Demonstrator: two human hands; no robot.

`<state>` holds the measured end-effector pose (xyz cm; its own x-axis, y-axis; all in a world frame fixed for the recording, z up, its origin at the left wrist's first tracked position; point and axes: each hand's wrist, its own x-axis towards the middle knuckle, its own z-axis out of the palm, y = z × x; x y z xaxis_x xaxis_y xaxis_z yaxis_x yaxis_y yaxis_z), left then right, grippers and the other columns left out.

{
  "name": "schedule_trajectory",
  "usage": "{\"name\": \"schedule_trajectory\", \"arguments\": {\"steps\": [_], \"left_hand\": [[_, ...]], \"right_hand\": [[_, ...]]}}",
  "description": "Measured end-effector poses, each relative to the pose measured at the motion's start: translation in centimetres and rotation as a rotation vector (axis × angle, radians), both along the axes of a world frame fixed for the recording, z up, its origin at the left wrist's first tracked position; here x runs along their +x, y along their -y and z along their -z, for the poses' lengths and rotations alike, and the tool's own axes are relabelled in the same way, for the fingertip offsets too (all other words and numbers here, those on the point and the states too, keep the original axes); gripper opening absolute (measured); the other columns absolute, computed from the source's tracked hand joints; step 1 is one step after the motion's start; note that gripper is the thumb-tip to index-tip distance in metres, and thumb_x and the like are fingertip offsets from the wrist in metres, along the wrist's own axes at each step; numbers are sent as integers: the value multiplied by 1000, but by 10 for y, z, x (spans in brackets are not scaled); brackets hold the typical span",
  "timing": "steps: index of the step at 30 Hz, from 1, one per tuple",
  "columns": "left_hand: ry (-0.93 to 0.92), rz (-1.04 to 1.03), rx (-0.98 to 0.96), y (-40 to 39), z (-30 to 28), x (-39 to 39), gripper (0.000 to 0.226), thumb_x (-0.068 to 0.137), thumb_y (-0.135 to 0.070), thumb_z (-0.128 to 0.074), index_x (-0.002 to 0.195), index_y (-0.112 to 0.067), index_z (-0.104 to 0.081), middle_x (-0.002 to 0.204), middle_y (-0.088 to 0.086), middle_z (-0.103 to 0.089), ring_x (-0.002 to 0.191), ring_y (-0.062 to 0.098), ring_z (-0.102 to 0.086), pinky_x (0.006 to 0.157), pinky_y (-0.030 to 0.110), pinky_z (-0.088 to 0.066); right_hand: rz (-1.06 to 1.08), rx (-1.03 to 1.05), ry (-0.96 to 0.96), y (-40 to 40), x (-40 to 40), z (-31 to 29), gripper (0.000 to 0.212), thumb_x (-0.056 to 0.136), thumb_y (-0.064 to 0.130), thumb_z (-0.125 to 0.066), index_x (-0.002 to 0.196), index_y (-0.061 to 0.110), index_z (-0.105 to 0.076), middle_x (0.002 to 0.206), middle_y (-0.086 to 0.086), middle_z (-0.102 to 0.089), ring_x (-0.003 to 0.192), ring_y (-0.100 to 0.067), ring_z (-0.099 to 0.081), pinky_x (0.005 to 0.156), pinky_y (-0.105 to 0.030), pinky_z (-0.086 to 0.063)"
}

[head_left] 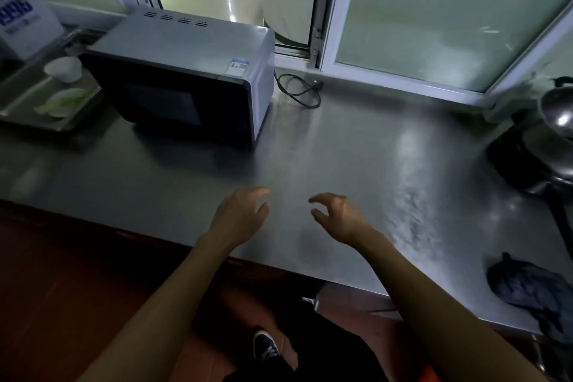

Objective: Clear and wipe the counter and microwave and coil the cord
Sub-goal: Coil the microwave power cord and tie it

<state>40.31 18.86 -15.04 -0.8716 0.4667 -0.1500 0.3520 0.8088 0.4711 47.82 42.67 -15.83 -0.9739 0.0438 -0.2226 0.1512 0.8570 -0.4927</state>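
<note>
Left hand (pixel 240 214) and right hand (pixel 336 214) are held side by side over the near edge of the steel counter (pixel 356 149), fingers loosely curled and apart, holding nothing. Whether either touches the surface cannot be told. A pale streaked patch lies on the counter to the right of the hands.

The microwave (pixel 186 77) stands far left on the counter, door shut, with a small white-and-blue sticker (pixel 238 67) on its top near corner; the print is unreadable. Its black cord (pixel 302 91) lies in a loose loop just right of it, below the window.

Left of the microwave, a metal tray (pixel 18 115) holds a white cup (pixel 63 69). Behind it, a white container (pixel 21 18) shows blue digits, seemingly "996". A dark cloth (pixel 527 285) lies at the near right edge; dark pots (pixel 539 146) sit far right.
</note>
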Motion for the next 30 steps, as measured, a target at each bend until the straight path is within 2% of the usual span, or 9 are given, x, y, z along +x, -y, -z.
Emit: {"name": "schedule_trajectory", "arguments": {"steps": [9, 13, 16, 19, 24, 27, 30], "left_hand": [[27, 24, 16, -8, 8, -50, 42, 95, -37, -56, 135, -23, -59, 137, -1, -60, 126, 22, -56, 103, 34, -45], [57, 64, -13, -26, 7, -88, 48, 93, -43, -50, 136, -23, -58, 138, 0, -59, 128, 21, -54, 106, 33, -43], [75, 62, -37, -47, 9, -118, 45, 94, -40, -53, 136, -23, -59, 138, 0, -59, 129, 21, -53, 107, 35, -43], [84, 78, -12, -64, 16, -145, 61, 86, -54, -41, 133, -21, -60, 134, 3, -62, 124, 23, -57, 104, 40, -46], [82, 100, 23, -97, 19, -183, 45, 96, -33, -58, 136, -14, -58, 137, 9, -59, 128, 27, -53, 108, 37, -40], [61, 109, 42, -118, 20, -205, 48, 98, -34, -55, 142, -17, -51, 144, 4, -53, 133, 23, -47, 111, 33, -35], [78, 100, 93, -136, 28, -228, 49, 98, -35, -53, 143, -17, -49, 144, 2, -53, 133, 21, -47, 112, 35, -37]], "right_hand": [[30, -32, 45, -10, -53, 20, 35, 100, 28, -55, 133, 16, -60, 140, -5, -58, 127, -23, -54, 106, -34, -42], [92, -47, 60, -29, -81, 31, 35, 101, 30, -54, 133, 19, -60, 140, -3, -58, 125, -22, -55, 103, -33, -43], [130, -58, 70, -45, -106, 39, 35, 101, 32, -53, 134, 22, -60, 141, -1, -57, 123, -21, -56, 102, -35, -46], [153, -79, 76, -57, -132, 45, 35, 100, 29, -54, 134, 19, -60, 141, -3, -57, 123, -23, -56, 101, -34, -44], [194, -104, 66, -74, -172, 50, 40, 100, 27, -55, 138, 17, -55, 140, -7, -57, 124, -26, -56, 103, -38, -46], [209, -79, 44, -86, -197, 51, 41, 99, 27, -56, 139, 17, -54, 141, -8, -57, 125, -27, -55, 103, -37, -44], [223, -60, 4, -99, -227, 53, 41, 98, 26, -57, 138, 16, -55, 140, -9, -58, 127, -28, -54, 105, -39, -43]]}}
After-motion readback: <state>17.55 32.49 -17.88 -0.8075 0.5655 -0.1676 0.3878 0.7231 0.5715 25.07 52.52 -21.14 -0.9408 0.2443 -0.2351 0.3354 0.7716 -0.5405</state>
